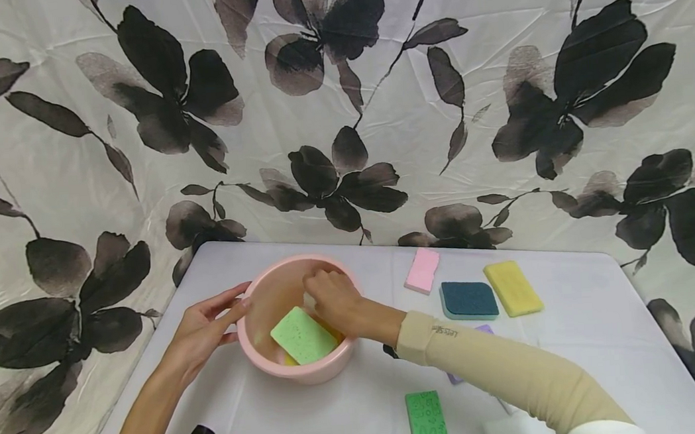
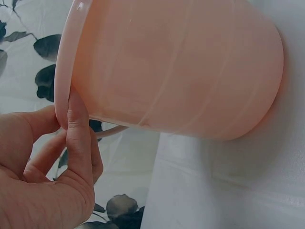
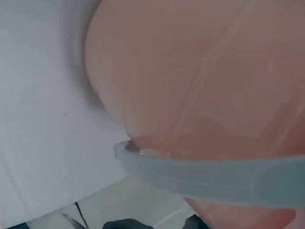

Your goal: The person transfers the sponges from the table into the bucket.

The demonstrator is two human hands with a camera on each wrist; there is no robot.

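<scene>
A pink bucket (image 1: 300,372) stands at the left part of the table. Inside it, a light green sponge (image 1: 303,334) lies tilted on top, with bits of yellow and pink showing beneath. My left hand (image 1: 213,321) pinches the bucket's left rim between thumb and fingers, as the left wrist view shows close up. Reaching over the right rim, my right hand (image 1: 336,300) is down inside the bucket with bent fingers. Its fingertips are hidden, and I cannot tell whether they hold something. The right wrist view shows mostly the bucket's outer wall (image 3: 200,81).
Right of the bucket lie a pink sponge (image 1: 422,270), a dark blue sponge (image 1: 469,300) and a yellow sponge (image 1: 514,288). A purple piece (image 1: 484,329) shows partly behind the right sleeve. Nearer the front lies a green sponge (image 1: 427,421). A floral curtain (image 1: 341,111) hangs behind the table.
</scene>
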